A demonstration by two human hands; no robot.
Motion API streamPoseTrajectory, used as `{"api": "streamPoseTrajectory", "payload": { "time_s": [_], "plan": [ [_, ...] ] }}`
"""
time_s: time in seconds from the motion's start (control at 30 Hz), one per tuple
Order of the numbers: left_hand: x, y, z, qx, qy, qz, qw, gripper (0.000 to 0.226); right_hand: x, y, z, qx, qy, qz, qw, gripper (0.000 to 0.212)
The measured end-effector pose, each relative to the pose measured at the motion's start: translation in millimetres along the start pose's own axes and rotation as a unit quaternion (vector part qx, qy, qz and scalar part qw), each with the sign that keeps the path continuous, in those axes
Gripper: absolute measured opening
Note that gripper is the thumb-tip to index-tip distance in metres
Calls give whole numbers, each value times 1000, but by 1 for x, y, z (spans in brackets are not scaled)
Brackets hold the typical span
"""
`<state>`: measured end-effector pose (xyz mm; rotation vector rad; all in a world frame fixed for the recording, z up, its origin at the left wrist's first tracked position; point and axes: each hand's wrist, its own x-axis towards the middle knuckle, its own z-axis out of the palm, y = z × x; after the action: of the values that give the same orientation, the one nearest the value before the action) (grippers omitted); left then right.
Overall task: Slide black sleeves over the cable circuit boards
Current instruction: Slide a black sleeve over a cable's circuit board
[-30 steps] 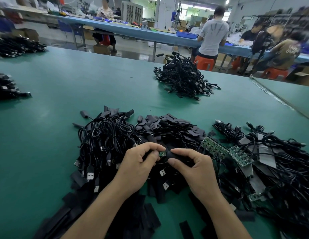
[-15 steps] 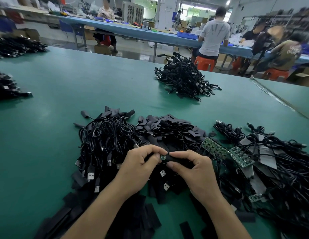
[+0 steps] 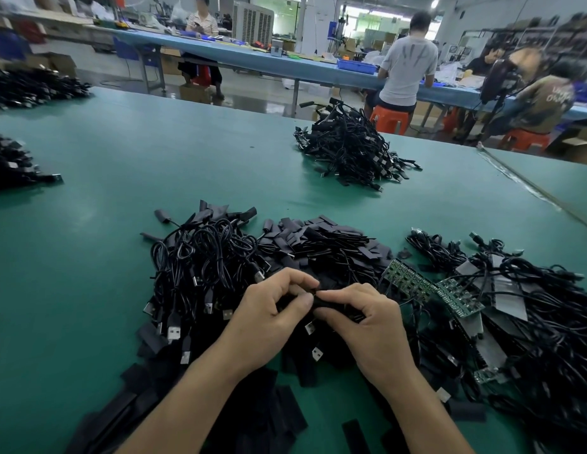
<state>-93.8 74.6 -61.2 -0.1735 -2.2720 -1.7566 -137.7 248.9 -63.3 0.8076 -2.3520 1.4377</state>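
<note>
over the cable heap (image 3: 203, 257) on the worktop (image 3: 89, 257), right hand (image 3: 367, 322) pinches a black sleeve (image 3: 333, 305), left hand (image 3: 269, 309) pinches its open end, board hidden; light and limp, likely best gripped at the mouth's edges.

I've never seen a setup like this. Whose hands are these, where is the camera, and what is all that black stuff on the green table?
No machine here: a person works by hand, and the one picture comes from a camera worn on their head, looking down. The left hand and right hand together pinch a small black sleeve; what is inside it is hidden. On the green table lie a tangled pile of black USB cables, a heap of flat black sleeves and strips of green circuit boards.
</note>
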Motion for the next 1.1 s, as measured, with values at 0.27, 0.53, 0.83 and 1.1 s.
{"api": "streamPoseTrajectory", "payload": {
  "time_s": [0.27, 0.53, 0.83, 1.1],
  "plan": [
    [4, -2, -2, 47, 70, 8, 996, 15, 1, -4, 0, -14, 81, -22, 996, 22],
    [3, 0, -3, 32, 49, 28, 998, 18, 0, -5, 0, -7, 72, -20, 997, 28],
    [3, 0, -2, 39, 69, 26, 997, 21, -1, -6, 1, -28, 76, -18, 997, 36],
    [4, -2, -2, 1, 86, -14, 996, 15, -1, -7, -2, -3, 84, -3, 996, 24]
  ]
}}
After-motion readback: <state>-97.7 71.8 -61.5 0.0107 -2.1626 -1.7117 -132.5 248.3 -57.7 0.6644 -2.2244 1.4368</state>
